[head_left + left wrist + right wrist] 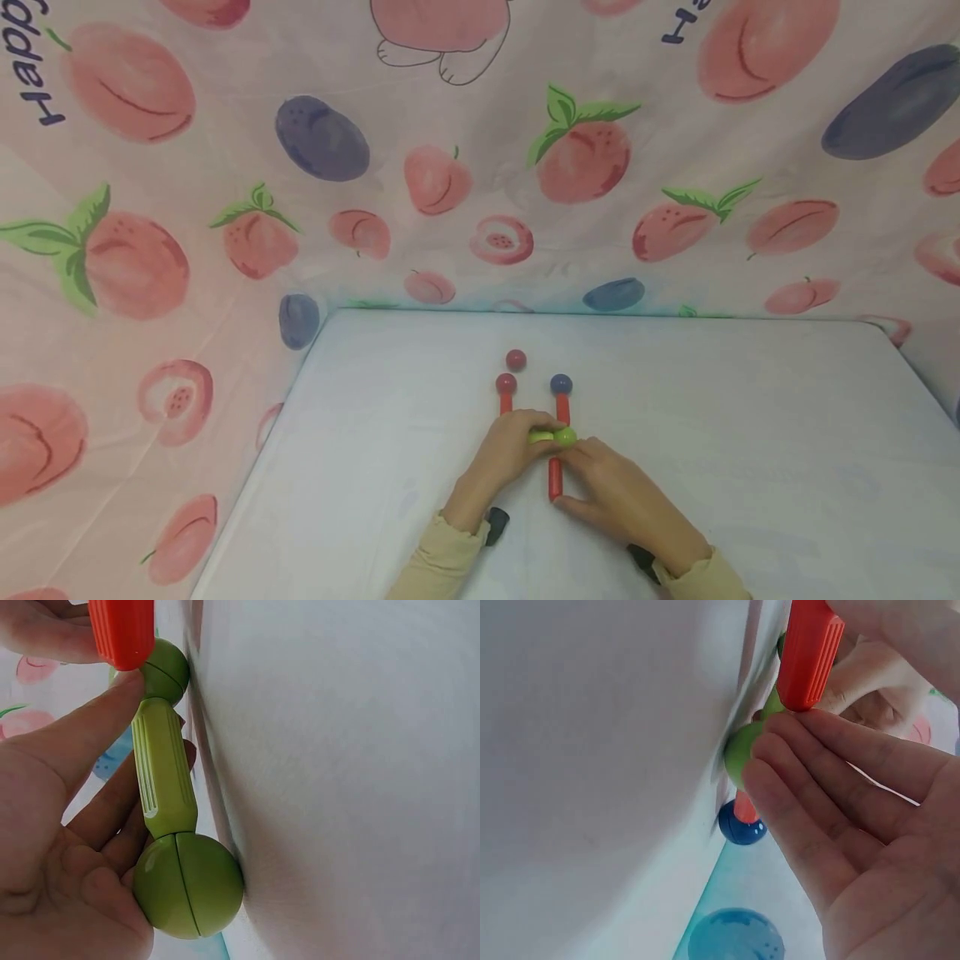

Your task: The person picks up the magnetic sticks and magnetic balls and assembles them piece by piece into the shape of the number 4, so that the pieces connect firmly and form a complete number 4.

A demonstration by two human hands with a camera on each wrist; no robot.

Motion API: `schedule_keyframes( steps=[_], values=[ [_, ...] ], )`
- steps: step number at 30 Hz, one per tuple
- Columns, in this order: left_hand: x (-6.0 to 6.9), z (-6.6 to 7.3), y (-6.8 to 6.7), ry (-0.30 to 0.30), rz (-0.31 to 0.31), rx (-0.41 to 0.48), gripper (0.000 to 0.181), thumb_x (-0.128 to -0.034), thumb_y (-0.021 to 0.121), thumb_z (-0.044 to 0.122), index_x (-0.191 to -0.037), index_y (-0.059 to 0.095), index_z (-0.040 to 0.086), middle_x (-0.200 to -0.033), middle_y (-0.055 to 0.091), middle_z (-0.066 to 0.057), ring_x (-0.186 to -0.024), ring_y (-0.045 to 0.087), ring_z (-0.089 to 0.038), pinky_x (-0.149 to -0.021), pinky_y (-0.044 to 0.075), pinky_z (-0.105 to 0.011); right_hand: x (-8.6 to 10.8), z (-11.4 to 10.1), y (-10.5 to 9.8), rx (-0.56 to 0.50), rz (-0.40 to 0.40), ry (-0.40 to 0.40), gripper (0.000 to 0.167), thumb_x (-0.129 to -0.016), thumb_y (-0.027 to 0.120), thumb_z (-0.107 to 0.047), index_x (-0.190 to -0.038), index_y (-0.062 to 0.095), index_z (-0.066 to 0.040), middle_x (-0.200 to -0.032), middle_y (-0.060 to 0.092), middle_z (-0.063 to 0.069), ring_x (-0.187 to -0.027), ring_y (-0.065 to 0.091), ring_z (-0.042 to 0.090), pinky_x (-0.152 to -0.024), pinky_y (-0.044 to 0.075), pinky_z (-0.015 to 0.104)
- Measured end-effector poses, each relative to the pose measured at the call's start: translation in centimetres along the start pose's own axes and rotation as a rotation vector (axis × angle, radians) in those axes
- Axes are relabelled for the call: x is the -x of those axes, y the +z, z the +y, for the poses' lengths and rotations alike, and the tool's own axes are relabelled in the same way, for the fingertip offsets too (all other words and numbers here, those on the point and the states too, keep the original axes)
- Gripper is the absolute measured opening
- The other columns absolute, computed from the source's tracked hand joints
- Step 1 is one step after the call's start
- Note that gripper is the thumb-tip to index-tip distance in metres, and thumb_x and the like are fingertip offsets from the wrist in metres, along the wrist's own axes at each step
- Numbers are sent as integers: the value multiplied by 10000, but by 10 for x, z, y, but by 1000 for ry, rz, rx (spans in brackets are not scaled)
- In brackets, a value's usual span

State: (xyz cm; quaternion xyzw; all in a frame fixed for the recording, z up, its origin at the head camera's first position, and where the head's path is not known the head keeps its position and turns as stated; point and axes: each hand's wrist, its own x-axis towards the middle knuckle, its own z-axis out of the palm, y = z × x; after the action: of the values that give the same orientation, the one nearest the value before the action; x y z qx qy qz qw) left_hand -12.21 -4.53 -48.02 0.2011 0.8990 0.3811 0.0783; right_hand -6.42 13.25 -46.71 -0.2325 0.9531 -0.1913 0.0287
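My left hand (pixel 513 446) grips a short ribbed green stick (pixel 165 769) with a green ball at each end. Its thumb tip presses by the far ball (pixel 166 671), and the other fingers lie behind the stick. My right hand (pixel 615 483) pinches a loose-looking red stick (pixel 810 656) lengthwise between thumb and fingers, one end close to the green ball (pixel 566 437). Other right fingertips rest against that ball. Beyond the hands, one red stick (pixel 563 408) carries a blue ball (pixel 561 384), and another red stick (pixel 506 402) carries a red ball (pixel 506 383). My left hand hides part of the build.
A separate red ball (pixel 516 360) lies on the white tabletop (pixel 750 433) behind the build. A fruit-printed cloth (pixel 480 183) hangs along the table's back and left edges. Dark wrist devices (pixel 497 527) sit under both wrists.
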Motion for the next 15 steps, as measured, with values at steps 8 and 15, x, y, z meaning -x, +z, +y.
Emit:
schedule_keyframes(
  steps=[8,15],
  values=[
    [0,-1,0,16,9,-14,309,-844,784,212,-1151,750,217,-1141,729,92,-1160,635,-97,-1022,482,-272,1,5,-5,23,23,6,527,-779,834,-364,-1210,681,-103,-1074,658,-10,-973,585,106,-883,564,341],
    [0,-1,1,6,-1,-25,323,-846,785,217,-1166,743,226,-1166,722,95,-1186,624,-106,-1034,479,-289,5,10,-5,63,89,-48,471,-776,834,-368,-1131,700,-89,-1042,652,-15,-965,584,116,-854,563,338]
  ],
)
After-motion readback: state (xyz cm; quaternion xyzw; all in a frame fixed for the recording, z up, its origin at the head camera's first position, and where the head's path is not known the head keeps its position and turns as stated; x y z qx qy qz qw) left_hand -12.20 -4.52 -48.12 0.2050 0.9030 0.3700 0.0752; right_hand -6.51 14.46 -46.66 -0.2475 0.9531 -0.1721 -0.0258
